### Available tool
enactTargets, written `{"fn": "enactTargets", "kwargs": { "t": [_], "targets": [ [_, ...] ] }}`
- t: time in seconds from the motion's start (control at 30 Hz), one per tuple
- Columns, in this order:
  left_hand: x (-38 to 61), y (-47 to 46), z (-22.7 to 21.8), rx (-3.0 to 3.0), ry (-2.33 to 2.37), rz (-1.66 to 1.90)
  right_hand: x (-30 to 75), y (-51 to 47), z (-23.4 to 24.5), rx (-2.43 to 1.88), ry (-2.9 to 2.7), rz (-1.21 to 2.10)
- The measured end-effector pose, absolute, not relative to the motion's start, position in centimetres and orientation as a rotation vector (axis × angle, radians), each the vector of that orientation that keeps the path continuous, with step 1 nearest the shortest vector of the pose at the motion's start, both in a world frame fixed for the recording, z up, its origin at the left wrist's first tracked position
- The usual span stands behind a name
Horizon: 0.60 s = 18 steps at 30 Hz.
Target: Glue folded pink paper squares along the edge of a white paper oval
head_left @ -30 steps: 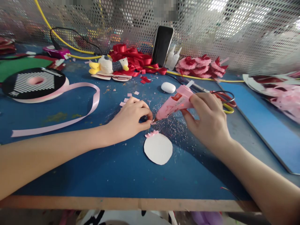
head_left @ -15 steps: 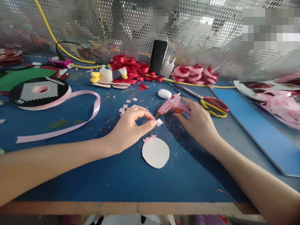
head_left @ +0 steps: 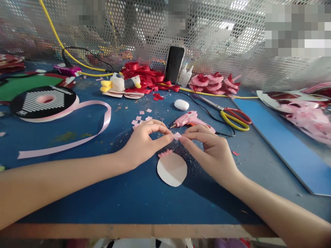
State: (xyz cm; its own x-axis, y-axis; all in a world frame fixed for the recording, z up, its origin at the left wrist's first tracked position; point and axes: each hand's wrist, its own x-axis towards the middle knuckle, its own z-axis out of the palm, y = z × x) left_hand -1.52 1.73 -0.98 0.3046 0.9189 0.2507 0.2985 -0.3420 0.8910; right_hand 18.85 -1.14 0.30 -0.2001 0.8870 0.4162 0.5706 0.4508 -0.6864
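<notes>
Lying behind ribbon piece [head_left: 177, 135]: glue gun [head_left: 192, 120].

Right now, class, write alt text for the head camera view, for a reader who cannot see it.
The left hand and right hand pinch a small pink ribbon piece between their fingertips, near the far edge of a white paper disc on a blue table. A pink glue gun lies behind them, scissors to its right, a pink ribbon spool far left.

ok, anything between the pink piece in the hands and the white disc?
Nothing visible. Left hand and right hand pinch the pink piece just beyond the far edge of the disc, where pink bits sit. Glue gun lies behind the hands.
</notes>
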Motion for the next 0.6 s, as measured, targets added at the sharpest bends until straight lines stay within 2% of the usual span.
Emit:
{"fn": "enactTargets", "kwargs": {
  "t": [0.6],
  "targets": [
    [-1.39, 1.52, -1.10, 2.025, 1.017, 0.860, 19.16, -1.17, 0.56, -1.094, -2.163, 0.217]
  ]
}}
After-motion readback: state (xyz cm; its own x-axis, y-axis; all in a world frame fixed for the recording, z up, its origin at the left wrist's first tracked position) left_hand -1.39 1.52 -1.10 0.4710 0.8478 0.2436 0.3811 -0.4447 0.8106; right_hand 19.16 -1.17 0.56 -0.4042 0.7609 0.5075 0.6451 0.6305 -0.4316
